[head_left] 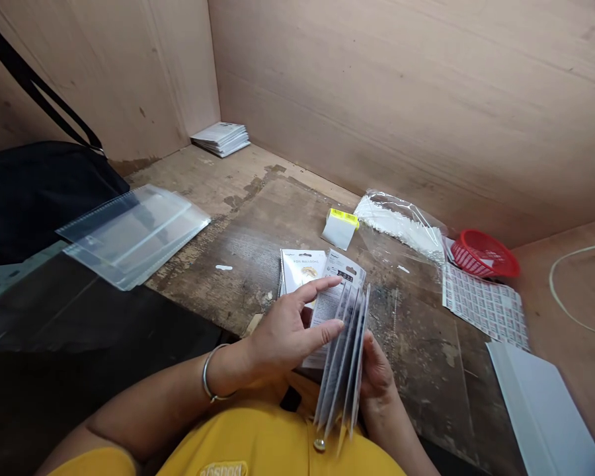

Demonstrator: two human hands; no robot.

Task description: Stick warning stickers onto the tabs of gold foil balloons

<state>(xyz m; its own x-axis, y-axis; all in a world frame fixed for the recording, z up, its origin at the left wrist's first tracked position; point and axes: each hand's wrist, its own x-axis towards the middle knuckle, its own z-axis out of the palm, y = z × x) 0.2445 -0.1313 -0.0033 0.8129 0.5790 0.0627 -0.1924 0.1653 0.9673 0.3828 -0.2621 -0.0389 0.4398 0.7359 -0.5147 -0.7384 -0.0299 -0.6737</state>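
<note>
My right hand [377,373] grips a fanned stack of white packet cards [344,360] from below, held on edge above my lap. My left hand [290,330] lies on the stack's left face, fingers spread, leafing through the cards; a metal bangle circles its wrist. Just beyond the hands, a white "foil balloons" packet [302,268] lies flat on the worn wooden table [258,225], with another card [344,268] leaning beside it.
Clear plastic sleeves [133,231] are piled at left beside a black bag [34,192]. A yellow-topped small packet [340,228], a plastic bag of white pieces [401,225], a red basket [483,254], label sheets [483,304], white sheets [545,410] and a far booklet stack [221,137] surround the spot.
</note>
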